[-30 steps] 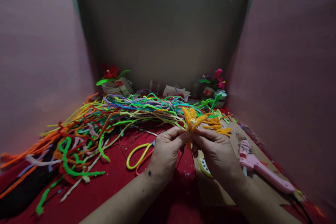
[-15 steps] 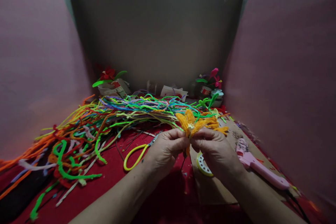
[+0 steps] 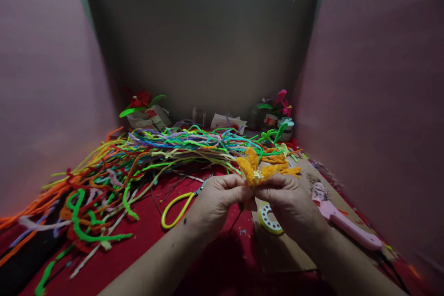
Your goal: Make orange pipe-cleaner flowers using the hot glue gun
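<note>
Red cloth (image 3: pixel 225 254) lies bare at the near middle; one heap of pipe cleaners (image 3: pixel 187 141) fills the left and back, one cardboard sheet (image 3: pixel 287 256) the right. Left hand (image 3: pixel 217 201) and right hand (image 3: pixel 287 201) pinch one orange flower (image 3: pixel 249 169) just this side of the heap. Behind stands one pale container (image 3: pixel 136 120); whether the red flower (image 3: pixel 140 99) there sits inside, I cannot tell

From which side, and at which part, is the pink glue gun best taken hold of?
Probably take the glue gun by its handle, from above and the right: this slim part slants toward the near right, uncovered, with the cord at its end, while the head appears close to the right hand.
</note>
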Available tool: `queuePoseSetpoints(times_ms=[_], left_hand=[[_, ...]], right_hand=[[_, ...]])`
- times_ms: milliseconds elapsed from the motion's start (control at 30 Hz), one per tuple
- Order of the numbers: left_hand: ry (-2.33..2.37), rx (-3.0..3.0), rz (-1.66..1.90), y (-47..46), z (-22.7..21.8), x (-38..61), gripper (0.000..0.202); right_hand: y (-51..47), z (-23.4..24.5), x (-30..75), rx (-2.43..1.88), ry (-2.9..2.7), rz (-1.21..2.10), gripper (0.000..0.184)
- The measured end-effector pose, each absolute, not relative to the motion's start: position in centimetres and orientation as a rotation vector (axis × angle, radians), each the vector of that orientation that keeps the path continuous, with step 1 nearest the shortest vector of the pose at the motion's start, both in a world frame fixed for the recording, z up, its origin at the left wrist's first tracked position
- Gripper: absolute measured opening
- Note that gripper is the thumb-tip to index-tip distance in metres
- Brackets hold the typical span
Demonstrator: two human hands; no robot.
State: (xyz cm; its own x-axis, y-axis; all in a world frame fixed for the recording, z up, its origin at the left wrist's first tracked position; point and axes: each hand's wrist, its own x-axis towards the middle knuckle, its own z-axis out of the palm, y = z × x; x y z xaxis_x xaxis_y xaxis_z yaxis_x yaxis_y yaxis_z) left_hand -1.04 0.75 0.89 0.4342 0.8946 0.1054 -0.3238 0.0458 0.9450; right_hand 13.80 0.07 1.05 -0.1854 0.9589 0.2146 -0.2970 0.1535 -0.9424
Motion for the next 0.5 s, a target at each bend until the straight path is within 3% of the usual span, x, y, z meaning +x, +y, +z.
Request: queuePoseSetpoints(times_ms=[200, 367, 500], left_hand=[[0.658, 1.079, 1.163, 0.7, 1.1, -0.6, 0.019], [0.693, 1.087, 1.145, 0.6, 1.0, -0.6, 0.016], [0.706, 1.125, 1.129, 0.8, 1.0, -0.8, 0.016]], right_hand=[[-0.4, 1.7, 13.7, -0.801, -1.238, 1.310, 0.004], [-0.8, 2.6, 14.2, -0.743, -1.124, 1.179, 0.020], [-0.4, 3.1, 14.3, -0.760, -1.124, 1.229, 0.012]])
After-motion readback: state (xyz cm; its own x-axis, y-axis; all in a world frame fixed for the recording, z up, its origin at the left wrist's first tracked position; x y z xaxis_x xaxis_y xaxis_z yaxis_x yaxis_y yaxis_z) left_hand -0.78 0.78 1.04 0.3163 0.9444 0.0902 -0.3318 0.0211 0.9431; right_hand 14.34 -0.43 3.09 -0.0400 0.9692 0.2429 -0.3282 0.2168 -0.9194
